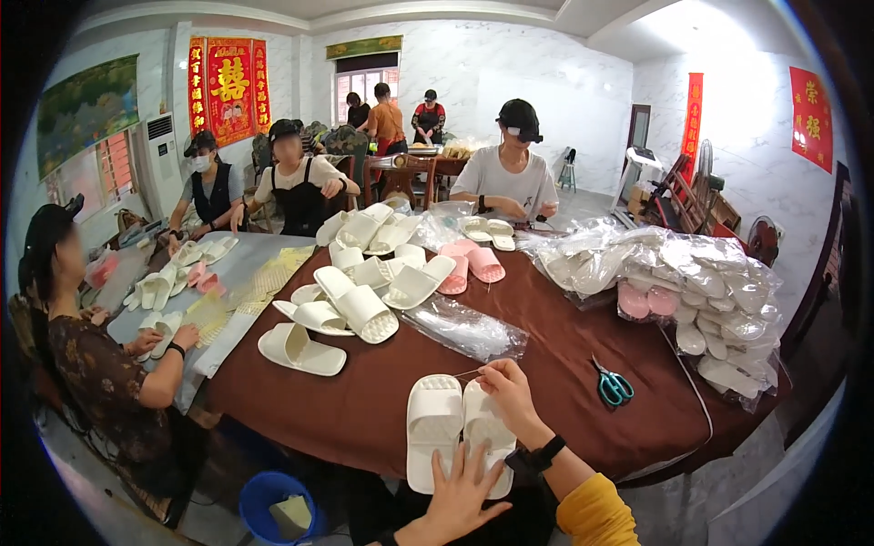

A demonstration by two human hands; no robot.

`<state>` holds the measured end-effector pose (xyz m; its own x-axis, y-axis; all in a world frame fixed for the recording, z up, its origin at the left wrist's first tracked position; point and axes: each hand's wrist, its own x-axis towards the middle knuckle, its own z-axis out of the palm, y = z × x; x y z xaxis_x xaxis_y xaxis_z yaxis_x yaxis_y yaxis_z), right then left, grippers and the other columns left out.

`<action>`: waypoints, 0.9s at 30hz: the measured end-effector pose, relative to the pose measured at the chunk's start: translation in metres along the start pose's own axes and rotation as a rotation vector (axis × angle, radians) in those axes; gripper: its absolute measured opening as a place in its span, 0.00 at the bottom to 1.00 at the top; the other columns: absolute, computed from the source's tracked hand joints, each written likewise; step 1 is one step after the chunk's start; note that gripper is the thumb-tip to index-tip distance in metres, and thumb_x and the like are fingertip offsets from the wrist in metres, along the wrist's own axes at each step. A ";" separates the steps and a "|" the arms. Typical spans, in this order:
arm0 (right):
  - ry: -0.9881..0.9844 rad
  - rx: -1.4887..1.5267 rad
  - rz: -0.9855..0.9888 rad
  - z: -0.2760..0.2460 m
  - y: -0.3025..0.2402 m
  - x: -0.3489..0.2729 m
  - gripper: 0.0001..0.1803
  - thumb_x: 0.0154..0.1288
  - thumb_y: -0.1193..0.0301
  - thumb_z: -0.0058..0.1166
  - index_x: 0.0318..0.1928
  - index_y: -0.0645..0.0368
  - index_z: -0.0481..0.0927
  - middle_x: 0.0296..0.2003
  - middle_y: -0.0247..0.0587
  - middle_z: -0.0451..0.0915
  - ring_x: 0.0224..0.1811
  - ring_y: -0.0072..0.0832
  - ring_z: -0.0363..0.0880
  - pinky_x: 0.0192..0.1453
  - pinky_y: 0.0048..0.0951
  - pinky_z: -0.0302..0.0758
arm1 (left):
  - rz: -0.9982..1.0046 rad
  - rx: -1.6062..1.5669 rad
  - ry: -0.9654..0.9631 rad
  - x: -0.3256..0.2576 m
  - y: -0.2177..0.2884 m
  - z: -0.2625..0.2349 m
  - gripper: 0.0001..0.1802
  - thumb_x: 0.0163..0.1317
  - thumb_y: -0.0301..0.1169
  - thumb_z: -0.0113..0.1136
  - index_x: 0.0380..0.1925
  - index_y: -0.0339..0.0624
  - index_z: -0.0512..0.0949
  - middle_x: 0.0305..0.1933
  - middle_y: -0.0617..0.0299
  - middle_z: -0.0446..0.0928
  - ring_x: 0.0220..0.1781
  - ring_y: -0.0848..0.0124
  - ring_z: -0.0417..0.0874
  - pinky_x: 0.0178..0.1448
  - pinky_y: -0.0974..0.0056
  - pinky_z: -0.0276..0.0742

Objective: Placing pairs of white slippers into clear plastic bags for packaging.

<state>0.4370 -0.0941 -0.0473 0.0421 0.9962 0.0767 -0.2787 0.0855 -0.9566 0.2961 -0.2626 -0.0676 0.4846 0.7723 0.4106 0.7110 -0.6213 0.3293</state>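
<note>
A pair of white slide slippers (435, 432) lies side by side at the table's near edge, toes pointing away from me. My left hand (462, 491) rests over their heel ends with its fingers spread. At the toe of the right-hand slipper, my right hand (508, 393) is closed in a pinch on a thin strand (466, 373) that runs across the toe ends. What the strand is made of is too fine to tell. Part of the right-hand slipper is hidden behind my hands.
White slippers (362, 305) are heaped ahead, with pink slippers (475, 264) beside them. Teal-handled scissors (614, 386) lie to my right. Bagged slippers (692, 300) pile up at the far right. A blue bin (273, 510) stands below. Co-workers sit left and opposite.
</note>
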 end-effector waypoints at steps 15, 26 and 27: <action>0.065 -0.503 -0.057 -0.105 0.005 -0.059 0.09 0.69 0.73 0.56 0.46 0.64 0.81 0.40 0.34 0.81 0.43 0.20 0.77 0.51 0.22 0.72 | -0.094 0.297 0.122 0.021 0.004 0.051 0.26 0.59 0.50 0.61 0.58 0.64 0.73 0.63 0.55 0.64 0.68 0.37 0.62 0.61 0.15 0.50; -0.023 -0.457 -0.189 -0.101 0.008 -0.069 0.07 0.72 0.75 0.52 0.45 0.64 0.82 0.41 0.35 0.82 0.45 0.22 0.79 0.53 0.24 0.76 | -0.058 0.362 0.025 -0.015 -0.106 -0.027 0.24 0.61 0.45 0.61 0.60 0.73 0.74 0.66 0.58 0.65 0.69 0.45 0.62 0.67 0.20 0.46; -0.008 -0.482 -0.206 -0.100 0.006 -0.070 0.06 0.71 0.76 0.53 0.43 0.64 0.82 0.40 0.35 0.82 0.44 0.22 0.80 0.52 0.24 0.76 | -0.085 0.364 0.026 -0.019 -0.118 -0.032 0.24 0.62 0.45 0.61 0.60 0.73 0.74 0.67 0.58 0.65 0.69 0.45 0.62 0.68 0.21 0.45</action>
<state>0.5288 -0.1651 -0.0864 0.0418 0.9599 0.2772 0.2082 0.2630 -0.9421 0.1868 -0.2084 -0.0866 0.4059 0.8127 0.4181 0.8852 -0.4634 0.0413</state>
